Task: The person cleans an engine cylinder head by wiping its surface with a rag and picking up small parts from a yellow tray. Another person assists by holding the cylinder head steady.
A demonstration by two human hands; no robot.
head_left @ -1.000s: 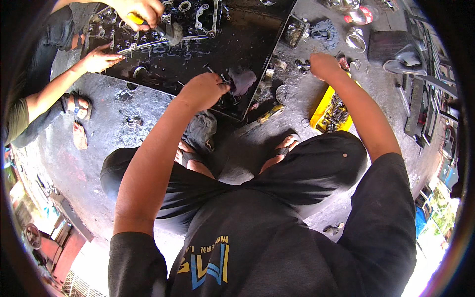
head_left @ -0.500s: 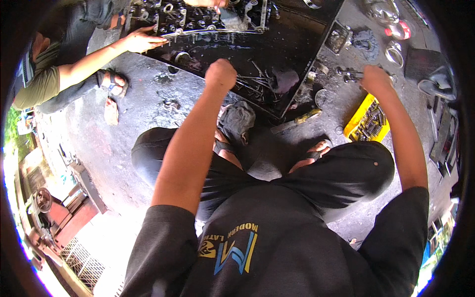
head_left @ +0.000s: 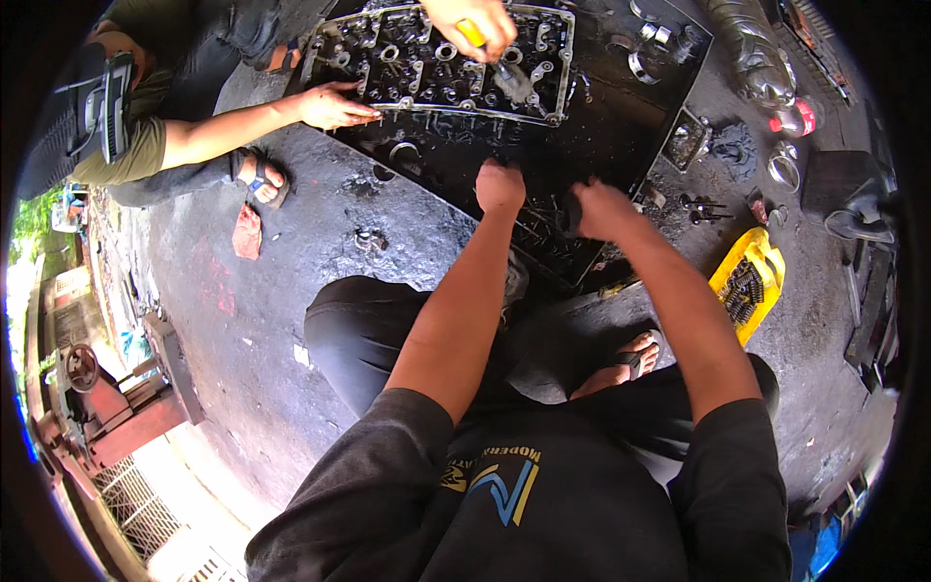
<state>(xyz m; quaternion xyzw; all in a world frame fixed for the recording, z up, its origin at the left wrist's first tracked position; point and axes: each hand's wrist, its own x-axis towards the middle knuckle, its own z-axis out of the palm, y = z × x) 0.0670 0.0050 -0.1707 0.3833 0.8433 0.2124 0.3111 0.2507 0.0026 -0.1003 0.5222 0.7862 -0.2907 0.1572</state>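
My left hand is curled into a fist over a pile of small metal parts on a black oily tray. What it holds is hidden. Just to its right, my right hand grips a dark rounded part above the same pile. Beyond them on the tray lies a grey engine cylinder head. Another person's hand rests on its left edge. A further hand at the top holds a yellow-handled tool to it.
A yellow tray of small dark parts lies on the greasy floor at right, with rings, valves and a plastic bottle beyond. The other person squats at upper left. A red rag and red machinery sit at left.
My right hand has come from the yellow tray across to the black tray, beside my left hand. My left hand stayed over the pile of parts. The view has tilted down.
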